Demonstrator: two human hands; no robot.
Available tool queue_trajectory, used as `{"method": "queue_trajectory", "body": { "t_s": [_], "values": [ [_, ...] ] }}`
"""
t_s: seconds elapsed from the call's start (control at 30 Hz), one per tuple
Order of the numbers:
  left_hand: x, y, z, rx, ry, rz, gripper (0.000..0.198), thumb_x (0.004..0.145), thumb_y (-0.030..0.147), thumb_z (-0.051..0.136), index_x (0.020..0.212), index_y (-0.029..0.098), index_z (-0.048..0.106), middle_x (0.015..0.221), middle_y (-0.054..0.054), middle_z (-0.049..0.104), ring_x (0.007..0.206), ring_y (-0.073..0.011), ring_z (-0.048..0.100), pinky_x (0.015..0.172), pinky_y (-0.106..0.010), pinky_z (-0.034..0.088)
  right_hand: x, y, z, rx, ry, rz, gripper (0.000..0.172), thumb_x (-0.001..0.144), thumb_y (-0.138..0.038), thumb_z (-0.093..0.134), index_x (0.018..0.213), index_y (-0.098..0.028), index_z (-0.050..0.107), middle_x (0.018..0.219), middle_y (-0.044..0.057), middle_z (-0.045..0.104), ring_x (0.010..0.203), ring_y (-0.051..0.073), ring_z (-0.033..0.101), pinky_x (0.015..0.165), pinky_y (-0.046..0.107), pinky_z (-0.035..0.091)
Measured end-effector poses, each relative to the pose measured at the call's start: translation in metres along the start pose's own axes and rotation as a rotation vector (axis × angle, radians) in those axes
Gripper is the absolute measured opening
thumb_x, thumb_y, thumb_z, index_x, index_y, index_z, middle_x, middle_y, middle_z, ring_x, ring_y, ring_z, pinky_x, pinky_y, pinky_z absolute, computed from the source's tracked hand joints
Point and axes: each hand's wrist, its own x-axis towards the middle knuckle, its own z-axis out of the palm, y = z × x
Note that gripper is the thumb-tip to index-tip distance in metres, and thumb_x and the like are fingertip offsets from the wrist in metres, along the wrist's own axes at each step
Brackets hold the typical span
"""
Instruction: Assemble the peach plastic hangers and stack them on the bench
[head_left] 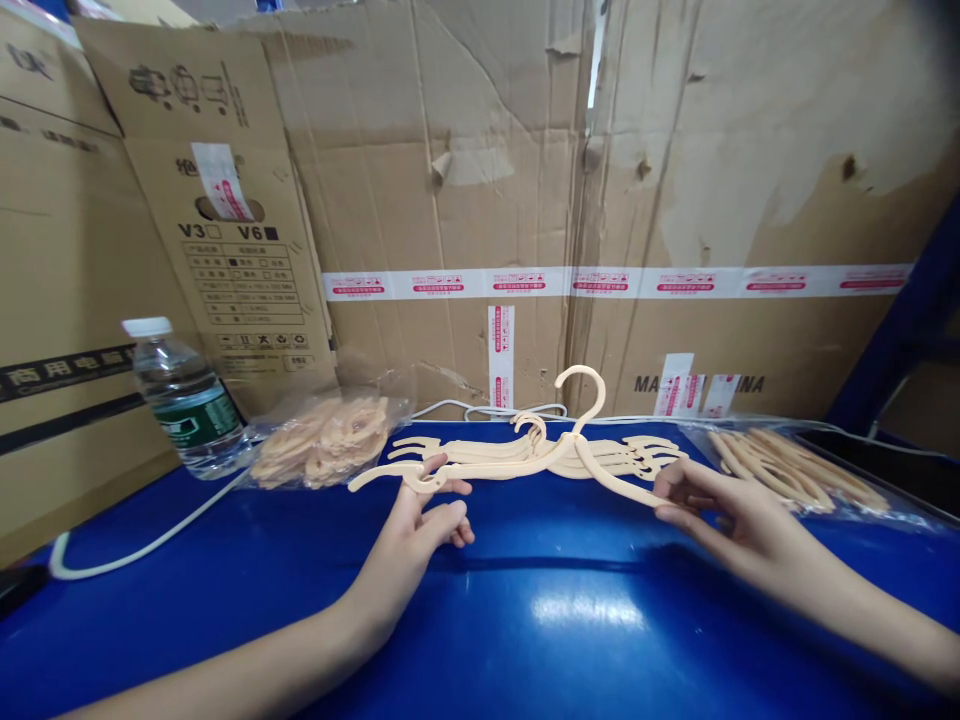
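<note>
A beige hanger (517, 466) is held above the blue table, its hook (600, 395) pointing up. My left hand (427, 515) grips it near the notched left end, the index finger passing by the notch. At the right, my right hand (712, 505) pinches the end of the other arm between thumb and fingers, which hide its tip. Behind the held hanger lies a row of similar beige hangers (480, 452) on the table, their hooks toward the back.
Clear bags of beige parts lie at the left (322, 440) and right (802, 470). A water bottle (191, 410) stands at the back left. A white cable (157, 540) crosses the blue table (510, 650). Cardboard (450, 220) walls the back. A dark flat object (892, 475) is at the right.
</note>
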Motion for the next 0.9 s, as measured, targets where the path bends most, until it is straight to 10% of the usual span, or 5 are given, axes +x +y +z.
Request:
{"method": "queue_trajectory", "body": {
  "t_s": [0.27, 0.9],
  "values": [
    [0.0037, -0.0040, -0.0017, 0.003, -0.026, 0.015, 0.042, 0.075, 0.041, 0.072, 0.097, 0.019, 0.044, 0.096, -0.006, 0.066, 0.062, -0.0148, 0.062, 0.062, -0.032, 0.047, -0.0006, 0.0016, -0.0051, -0.117, -0.020, -0.072, 0.016, 0.095, -0.035, 0.048, 0.087, -0.023, 0.054, 0.075, 0.002, 0.061, 0.064, 0.017, 0.056, 0.059, 0.028, 0.045],
    [0.0046, 0.0009, -0.0004, -0.076, 0.107, 0.025, 0.048, 0.072, 0.041, 0.078, 0.096, 0.021, 0.041, 0.077, 0.002, 0.065, 0.072, -0.0177, 0.067, 0.063, -0.029, 0.053, -0.0021, -0.0025, -0.0056, -0.213, -0.178, -0.124, 0.013, 0.098, -0.025, 0.039, 0.089, -0.023, 0.048, 0.081, 0.002, 0.060, 0.067, 0.017, 0.055, 0.061, 0.027, 0.042]
  ]
}}
